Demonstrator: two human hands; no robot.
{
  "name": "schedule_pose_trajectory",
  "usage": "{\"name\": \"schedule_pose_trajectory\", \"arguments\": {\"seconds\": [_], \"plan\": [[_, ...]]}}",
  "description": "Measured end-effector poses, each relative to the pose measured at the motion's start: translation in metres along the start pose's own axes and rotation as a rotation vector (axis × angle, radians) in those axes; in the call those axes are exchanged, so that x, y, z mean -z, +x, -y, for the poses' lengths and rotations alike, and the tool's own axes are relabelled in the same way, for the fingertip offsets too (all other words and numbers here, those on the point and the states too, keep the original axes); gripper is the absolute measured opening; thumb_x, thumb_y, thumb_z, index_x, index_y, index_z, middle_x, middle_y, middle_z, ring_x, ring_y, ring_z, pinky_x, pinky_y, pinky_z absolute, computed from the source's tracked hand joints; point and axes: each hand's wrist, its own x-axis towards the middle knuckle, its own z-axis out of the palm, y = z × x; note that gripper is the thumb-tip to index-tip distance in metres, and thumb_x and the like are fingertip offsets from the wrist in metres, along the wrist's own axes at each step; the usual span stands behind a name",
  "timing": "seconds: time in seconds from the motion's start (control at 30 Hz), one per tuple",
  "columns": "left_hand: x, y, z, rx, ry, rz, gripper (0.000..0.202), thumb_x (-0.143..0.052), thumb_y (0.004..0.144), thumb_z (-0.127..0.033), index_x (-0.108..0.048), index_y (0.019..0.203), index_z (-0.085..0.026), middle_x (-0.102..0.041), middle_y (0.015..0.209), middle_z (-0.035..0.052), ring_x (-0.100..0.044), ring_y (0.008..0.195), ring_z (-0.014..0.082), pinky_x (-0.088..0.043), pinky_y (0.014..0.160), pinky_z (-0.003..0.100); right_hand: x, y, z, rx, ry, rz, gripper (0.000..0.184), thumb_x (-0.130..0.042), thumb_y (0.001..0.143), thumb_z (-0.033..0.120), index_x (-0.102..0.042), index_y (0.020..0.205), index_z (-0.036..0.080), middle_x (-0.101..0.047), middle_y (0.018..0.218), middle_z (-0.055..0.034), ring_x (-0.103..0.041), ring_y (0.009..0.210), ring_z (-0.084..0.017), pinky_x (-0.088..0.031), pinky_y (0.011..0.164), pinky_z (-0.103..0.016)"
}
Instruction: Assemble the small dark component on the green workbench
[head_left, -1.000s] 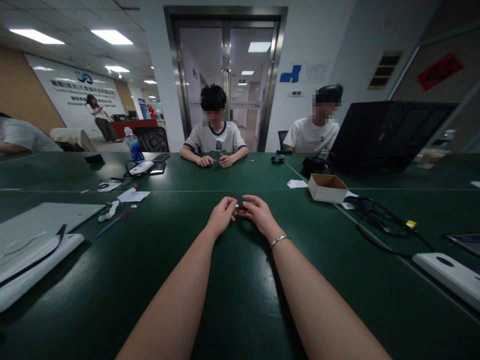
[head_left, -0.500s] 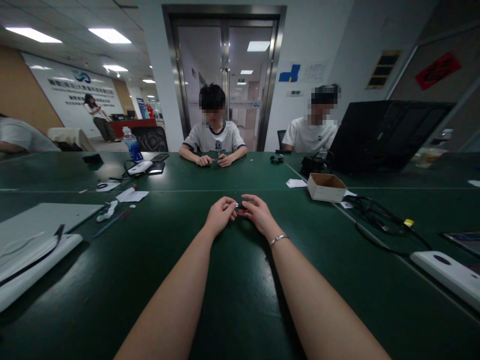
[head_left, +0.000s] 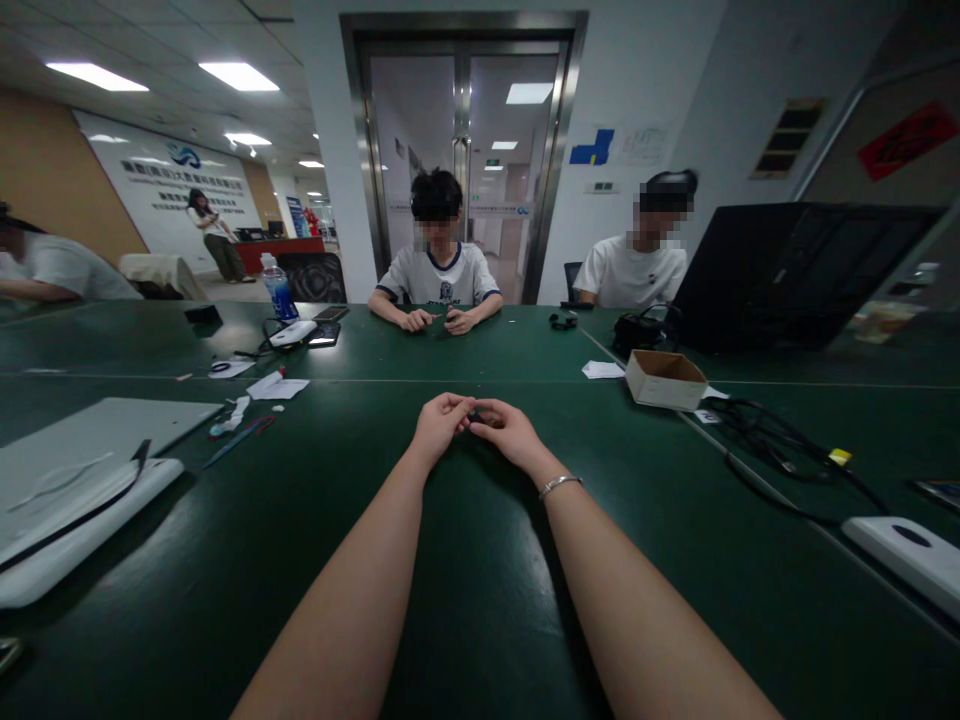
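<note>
A small dark object (head_left: 475, 416) sits between my two hands, a little above the green table (head_left: 495, 560). Its kind is too small and too covered by fingers to make out. My left hand (head_left: 440, 428) is closed, with thumb and fingers pinched at the object's left side. My right hand (head_left: 510, 432), with a silver bracelet (head_left: 559, 484) at the wrist, curls its fingers round from the right. The fingertips of both hands meet at the object.
To the left lie a closed silver laptop (head_left: 142, 425), a white device (head_left: 97, 530) and a blue tool (head_left: 234, 443). An open cardboard box (head_left: 666, 380), black cables (head_left: 772, 440) and a white power bank-like device (head_left: 907, 555) are right. Across the table, a person (head_left: 442, 275) handles something small.
My right hand's fingers have closed in toward my left hand, covering more of the dark object. The whole view has shifted slightly, so the surroundings appear further right.
</note>
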Motion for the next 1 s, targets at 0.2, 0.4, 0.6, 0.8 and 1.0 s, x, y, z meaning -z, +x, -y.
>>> {"name": "schedule_pose_trajectory", "arguments": {"seconds": [0.2,0.4,0.6,0.8,1.0], "plan": [[-0.002,0.000,0.001,-0.001,0.016,0.005,0.054,-0.077,0.063,-0.061,-0.058,0.078,-0.014,-0.055,0.054,-0.0019,-0.048,0.047,0.0086,-0.038,0.048,0.021,0.000,0.000,-0.003,0.016,-0.105,-0.058,0.040,-0.081,0.063,0.016,-0.071,0.102,0.019,-0.068,0.081,-0.0015,-0.060,0.067,-0.014,-0.052,0.071,-0.028],[-0.005,0.002,0.008,-0.007,0.074,0.008,0.049,-0.076,0.065,-0.058,-0.056,0.077,-0.016,-0.055,0.055,-0.0025,-0.048,0.047,0.0094,-0.037,0.049,0.021,-0.003,0.002,-0.006,0.061,-0.215,-0.067,0.030,-0.079,0.065,0.015,-0.071,0.093,0.018,-0.069,0.082,-0.0017,-0.063,0.075,-0.016,-0.052,0.073,-0.029],[-0.008,-0.001,0.016,-0.056,0.254,-0.022,0.040,-0.076,0.068,-0.050,-0.054,0.076,-0.018,-0.057,0.060,-0.0023,-0.052,0.055,0.0116,-0.037,0.054,0.021,-0.013,0.003,0.000,-0.077,-0.159,-0.046,0.013,-0.066,0.068,0.007,-0.062,0.076,0.016,-0.060,0.054,0.0037,-0.054,0.044,-0.011,-0.045,0.045,-0.019],[-0.015,-0.041,-0.029,-0.088,0.676,-0.059,0.033,-0.071,0.074,-0.050,-0.063,0.086,-0.021,-0.064,0.072,0.0066,-0.060,0.069,0.0221,-0.042,0.067,0.030,-0.014,-0.002,0.010,-0.135,0.046,0.019,0.019,-0.065,0.064,0.000,-0.058,0.072,0.015,-0.062,0.055,0.0026,-0.059,0.045,-0.011,-0.049,0.044,-0.018],[0.051,-0.178,-0.092,-0.201,1.158,0.221,0.044,-0.072,0.066,-0.046,-0.069,0.107,-0.030,-0.067,0.115,0.0126,-0.052,0.119,0.0386,-0.033,0.103,0.055,-0.011,-0.015,0.023,-0.146,0.055,0.098,0.025,-0.080,0.062,0.010,-0.057,0.071,0.015,-0.065,0.063,0.0001,-0.061,0.047,-0.011,-0.050,0.043,-0.018]]}}
